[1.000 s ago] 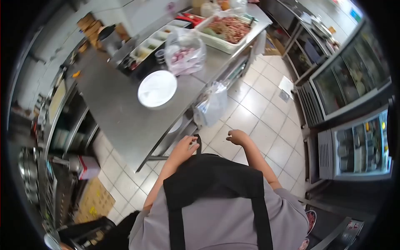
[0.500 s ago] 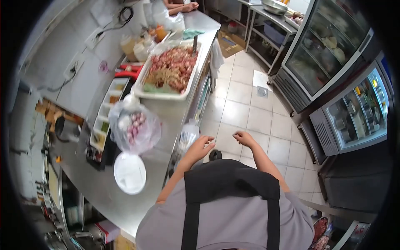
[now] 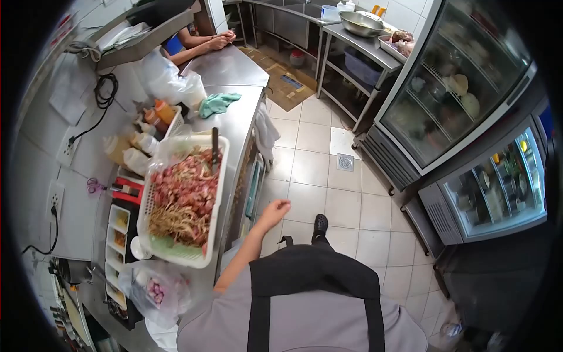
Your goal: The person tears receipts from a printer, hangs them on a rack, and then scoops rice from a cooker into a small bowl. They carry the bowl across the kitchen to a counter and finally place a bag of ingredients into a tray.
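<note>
My left hand [image 3: 275, 212] hangs over the floor to the right of the steel counter [image 3: 239, 126], holding nothing, its fingers loosely bent. It touches nothing. Nearest to it on the counter is a white plastic basket [image 3: 217, 193] heaped with pieces of raw reddish meat [image 3: 185, 190] and pale brown shreds. A dark-handled utensil [image 3: 215, 146] sticks up from the meat. My right hand is out of view. A clear plastic bag [image 3: 132, 281] with small purple-pink bulbs [image 3: 155, 290] lies at the basket's near end.
A co-worker's hands [image 3: 223, 39] rest at the counter's far end. Squeeze bottles [image 3: 164, 110], a green cloth [image 3: 219, 104] and a condiment tray [image 3: 113, 258] stand along the counter. Glass-door fridges [image 3: 454, 88] line the right side. Ahead are cardboard [image 3: 281, 82] on the floor and a steel table [image 3: 366, 47].
My view has moved forward along the counter, so the meat basket and bag sit lower in view. My right hand has left the view. A shoe has come forward on the tiles.
</note>
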Tool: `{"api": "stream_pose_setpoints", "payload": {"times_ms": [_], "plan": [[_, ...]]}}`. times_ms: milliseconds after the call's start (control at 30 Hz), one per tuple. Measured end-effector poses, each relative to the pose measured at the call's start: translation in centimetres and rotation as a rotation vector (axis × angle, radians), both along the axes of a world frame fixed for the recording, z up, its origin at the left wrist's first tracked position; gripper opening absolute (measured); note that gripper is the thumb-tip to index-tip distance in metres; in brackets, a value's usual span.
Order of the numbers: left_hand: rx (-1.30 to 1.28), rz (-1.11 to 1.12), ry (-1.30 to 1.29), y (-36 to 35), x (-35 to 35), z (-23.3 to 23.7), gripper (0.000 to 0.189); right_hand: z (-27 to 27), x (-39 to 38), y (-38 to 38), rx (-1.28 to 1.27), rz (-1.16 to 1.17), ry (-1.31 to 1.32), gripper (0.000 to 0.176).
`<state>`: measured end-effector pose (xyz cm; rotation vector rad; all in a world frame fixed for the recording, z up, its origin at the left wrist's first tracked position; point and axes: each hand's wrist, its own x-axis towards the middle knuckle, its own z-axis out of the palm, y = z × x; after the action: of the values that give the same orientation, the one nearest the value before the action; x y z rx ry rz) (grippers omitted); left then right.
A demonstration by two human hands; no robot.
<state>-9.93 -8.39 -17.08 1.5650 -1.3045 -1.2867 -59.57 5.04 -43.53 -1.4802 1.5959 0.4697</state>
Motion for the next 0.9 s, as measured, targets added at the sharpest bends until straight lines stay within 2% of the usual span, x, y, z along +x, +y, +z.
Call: {"api": "stream_pose_setpoints", "payload": {"times_ms": [100,167,233,267,300,333,367,400,433,467,500,533,567,600,633,700,767,833,900], "plan": [[0.02,0.129,0.143,-7.1,0.4,-2.0,0.03,-0.1,-1.4,-7.5,-0.065,0.004,-0.033,0.024],[0.039,0.318,0.294,-11.7,0.5,-2.0,0.029,-1.7,-3.0,-13.2,-0.133,0.103,-0.062,0.024],[0.092,0.441,0.399,-16.6,1.4,-2.3,0.029,-4.9,-4.7,-19.8,-0.289,0.355,-0.09,0.024],[0.131,0.461,0.451,-20.0,2.8,-3.4,0.036,-7.7,-6.1,-23.4,-0.431,0.541,-0.105,0.024],[0.178,0.479,0.499,-22.7,4.1,-4.4,0.045,-10.4,-7.1,-26.9,-0.744,0.808,-0.115,0.024],[0.182,0.497,0.494,-25.2,4.8,-4.4,0.045,-2.5,-3.1,-31.4,-0.247,0.217,-0.185,0.023],[0.147,0.705,0.592,-27.8,5.3,-4.5,0.052,6.8,1.6,-36.4,0.002,-0.478,-0.144,0.022],[0.103,0.909,0.689,-29.8,5.8,-4.4,0.061,9.3,3.9,-40.5,-0.112,-0.366,-0.176,0.022],[0.099,0.917,0.684,-31.3,6.3,-4.3,0.061,9.2,5.5,-44.9,-0.185,-0.298,-0.244,0.022],[0.151,1.001,0.739,-32.9,7.0,-4.1,0.065,11.8,8.9,-48.2,-0.221,-0.384,-0.342,0.019],[0.197,1.082,0.798,-34.8,7.6,-3.8,0.07,13.8,12.2,-51.5,-0.258,-0.365,-0.426,0.018],[0.235,1.193,0.765,-36.1,7.8,-3.5,0.057,15.1,15.2,-54.1,-0.288,-0.346,-0.507,0.016],[0.237,1.205,0.76,-36.3,8.4,-5.3,0.057,16.1,18.2,-55.8,-0.272,-0.331,-0.606,0.015],[0.123,1.074,0.57,-36.6,9.1,-8.0,0.049,17.4,21.2,-57.3,-0.259,-0.312,-0.706,0.015],[0.009,0.94,0.385,-36.6,9.7,-9.5,0.042,19.5,24.2,-57.9,-0.239,-0.244,-0.672,0.017],[-0.055,0.867,0.332,-34.3,8.2,-8.3,0.031,19.6,29.0,-59.3,-0.116,-0.14,-0.724,0.022],[0.035,0.794,0.137,-31.7,7.3,-7.1,0.033,19.6,33.7,-60.1,-0.02,0.0,-0.702,0.023],[0.076,0.789,0.204,-30.2,7.7,-6.3,0.033,20.0,37.9,-60.9,-0.009,0.152,-0.671,0.025],[0.224,0.74,0.159,-29.8,9.2,-8.0,0.037,20.2,41.2,-61.4,-0.031,0.263,-0.68,0.026]]}}
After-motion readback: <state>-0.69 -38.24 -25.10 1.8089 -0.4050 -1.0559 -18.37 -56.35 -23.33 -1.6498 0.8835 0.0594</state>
